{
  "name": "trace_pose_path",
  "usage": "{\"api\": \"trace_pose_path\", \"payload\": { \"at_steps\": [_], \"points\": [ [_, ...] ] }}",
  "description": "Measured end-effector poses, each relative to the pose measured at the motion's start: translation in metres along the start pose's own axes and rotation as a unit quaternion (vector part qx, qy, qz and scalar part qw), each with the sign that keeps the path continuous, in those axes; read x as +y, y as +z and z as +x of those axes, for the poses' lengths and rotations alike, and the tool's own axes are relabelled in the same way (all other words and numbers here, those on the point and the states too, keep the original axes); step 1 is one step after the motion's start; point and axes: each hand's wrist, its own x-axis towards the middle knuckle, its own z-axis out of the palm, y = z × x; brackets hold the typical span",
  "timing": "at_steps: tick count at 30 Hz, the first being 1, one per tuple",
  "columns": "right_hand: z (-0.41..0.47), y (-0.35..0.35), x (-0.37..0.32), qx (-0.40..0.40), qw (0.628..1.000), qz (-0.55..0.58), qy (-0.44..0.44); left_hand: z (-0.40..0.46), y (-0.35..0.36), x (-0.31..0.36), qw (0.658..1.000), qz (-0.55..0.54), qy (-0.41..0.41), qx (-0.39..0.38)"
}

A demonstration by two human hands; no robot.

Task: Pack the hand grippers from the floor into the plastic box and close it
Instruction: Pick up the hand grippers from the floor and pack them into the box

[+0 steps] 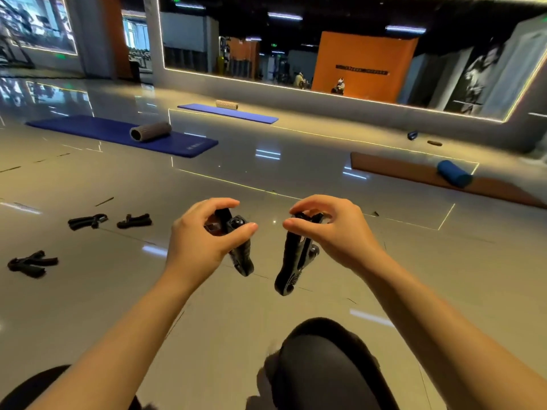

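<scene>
At the bottom of the frame, dark-clad knees (322,368). Above, at centre, the left hand (204,235) and right hand (331,229) each pinch a black hand gripper (241,255) (291,267) at its hinge, handles dangling. These look rigid, light and sprung; closed handles should pack flatter. Three more grippers (32,264) (87,221) (134,221) lie on the glossy floor (266,179) at left. No plastic box shows.
</scene>
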Motion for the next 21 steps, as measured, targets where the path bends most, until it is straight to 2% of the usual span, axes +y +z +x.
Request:
{"api": "trace_pose_path", "payload": {
  "at_steps": [6, 11, 16, 21],
  "points": [
    [-0.029, -0.021, 0.010, 0.024, 0.999, -0.011, 0.030, -0.010, 0.032, 0.020, 0.999, -0.024, 0.016, -0.036],
    [-0.064, -0.033, 0.048, 0.046, 0.994, -0.016, 0.101, -0.023, 0.081, 0.057, 0.990, -0.046, 0.080, -0.103],
    [-0.113, -0.077, 0.082, 0.040, 0.985, -0.084, 0.146, -0.045, 0.124, 0.078, 0.980, -0.034, 0.107, -0.166],
    [-0.178, -0.136, 0.131, 0.062, 0.947, -0.157, 0.275, -0.073, 0.172, 0.101, 0.968, -0.040, 0.107, -0.223]
  ]
}}
